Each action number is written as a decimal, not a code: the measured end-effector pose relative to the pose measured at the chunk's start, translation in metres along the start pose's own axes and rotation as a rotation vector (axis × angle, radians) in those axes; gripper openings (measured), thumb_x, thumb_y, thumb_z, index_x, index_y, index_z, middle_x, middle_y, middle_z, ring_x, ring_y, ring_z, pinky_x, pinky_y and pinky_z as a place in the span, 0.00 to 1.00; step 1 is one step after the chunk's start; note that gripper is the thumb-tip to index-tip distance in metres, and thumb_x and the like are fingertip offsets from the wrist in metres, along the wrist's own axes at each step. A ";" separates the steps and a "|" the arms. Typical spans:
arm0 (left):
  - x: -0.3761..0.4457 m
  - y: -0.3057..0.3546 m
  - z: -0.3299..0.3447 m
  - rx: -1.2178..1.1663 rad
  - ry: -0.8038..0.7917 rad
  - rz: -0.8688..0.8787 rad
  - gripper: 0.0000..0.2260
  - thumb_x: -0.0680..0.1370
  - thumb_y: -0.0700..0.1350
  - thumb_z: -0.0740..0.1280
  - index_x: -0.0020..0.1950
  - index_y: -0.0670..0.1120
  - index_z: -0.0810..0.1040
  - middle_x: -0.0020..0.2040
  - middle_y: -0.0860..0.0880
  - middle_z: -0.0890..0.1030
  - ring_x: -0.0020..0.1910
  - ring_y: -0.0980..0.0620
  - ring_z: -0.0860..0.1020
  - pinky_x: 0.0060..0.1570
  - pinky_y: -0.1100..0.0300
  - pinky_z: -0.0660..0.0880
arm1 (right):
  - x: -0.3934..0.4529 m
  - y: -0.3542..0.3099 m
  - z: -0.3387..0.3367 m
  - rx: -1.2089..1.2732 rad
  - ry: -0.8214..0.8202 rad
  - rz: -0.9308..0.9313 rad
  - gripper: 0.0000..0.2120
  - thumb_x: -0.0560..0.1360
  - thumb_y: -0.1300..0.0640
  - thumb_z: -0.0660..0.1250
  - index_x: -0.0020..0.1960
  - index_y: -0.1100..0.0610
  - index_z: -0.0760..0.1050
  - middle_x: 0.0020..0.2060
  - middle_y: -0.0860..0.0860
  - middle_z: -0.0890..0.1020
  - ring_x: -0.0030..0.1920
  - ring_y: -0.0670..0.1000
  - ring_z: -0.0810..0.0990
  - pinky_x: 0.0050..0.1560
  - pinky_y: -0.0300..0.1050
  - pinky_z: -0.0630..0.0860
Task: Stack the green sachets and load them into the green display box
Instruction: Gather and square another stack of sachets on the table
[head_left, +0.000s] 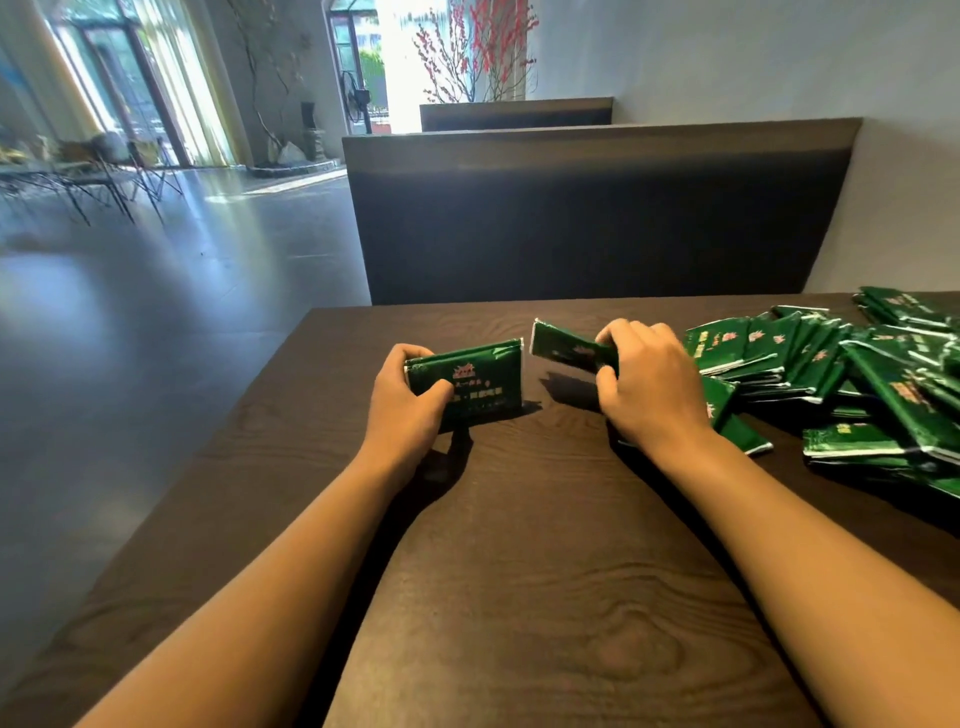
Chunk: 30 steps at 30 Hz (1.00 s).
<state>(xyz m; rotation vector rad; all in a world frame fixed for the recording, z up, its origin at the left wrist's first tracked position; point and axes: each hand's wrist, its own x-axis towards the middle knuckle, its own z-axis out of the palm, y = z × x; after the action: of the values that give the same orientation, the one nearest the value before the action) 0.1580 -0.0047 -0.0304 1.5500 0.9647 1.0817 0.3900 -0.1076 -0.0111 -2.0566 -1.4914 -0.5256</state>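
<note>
My left hand (410, 400) grips a small stack of green sachets (480, 382), held upright on its lower edge on the dark wooden table (519, 571), printed face toward me. My right hand (649, 384) pinches another green sachet (563, 347) and holds it tilted just above the table, a short gap to the right of the stack. A loose pile of green sachets (841, 374) lies spread over the table's right side, partly behind my right hand. No green display box is in view.
A dark bench backrest (597, 223) rises just behind the table's far edge. The table's left edge drops to a grey floor (156, 312). Chairs and a low table stand far off at the left.
</note>
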 end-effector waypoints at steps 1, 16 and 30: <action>0.000 0.000 0.001 -0.002 -0.005 -0.002 0.11 0.78 0.35 0.68 0.56 0.48 0.73 0.58 0.44 0.79 0.58 0.44 0.82 0.47 0.40 0.85 | 0.000 0.000 -0.002 0.057 0.040 -0.003 0.09 0.74 0.62 0.67 0.54 0.56 0.76 0.47 0.54 0.81 0.49 0.58 0.75 0.48 0.51 0.72; -0.013 0.016 0.003 -0.182 -0.227 -0.091 0.12 0.83 0.52 0.59 0.57 0.44 0.70 0.58 0.37 0.75 0.53 0.44 0.77 0.44 0.52 0.77 | -0.014 -0.031 0.000 0.383 0.021 -0.231 0.14 0.76 0.59 0.64 0.61 0.55 0.73 0.54 0.51 0.69 0.49 0.50 0.73 0.43 0.45 0.77; -0.015 0.008 0.003 0.157 -0.307 0.289 0.20 0.76 0.34 0.73 0.63 0.48 0.70 0.57 0.49 0.78 0.54 0.57 0.81 0.53 0.61 0.81 | -0.018 -0.033 0.012 0.478 -0.217 -0.226 0.17 0.77 0.53 0.71 0.64 0.50 0.72 0.57 0.48 0.77 0.57 0.50 0.76 0.57 0.50 0.76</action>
<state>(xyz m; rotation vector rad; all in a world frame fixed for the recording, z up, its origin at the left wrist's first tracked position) 0.1568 -0.0213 -0.0255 1.9626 0.6399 0.9409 0.3527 -0.1055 -0.0242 -1.6193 -1.7830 -0.0133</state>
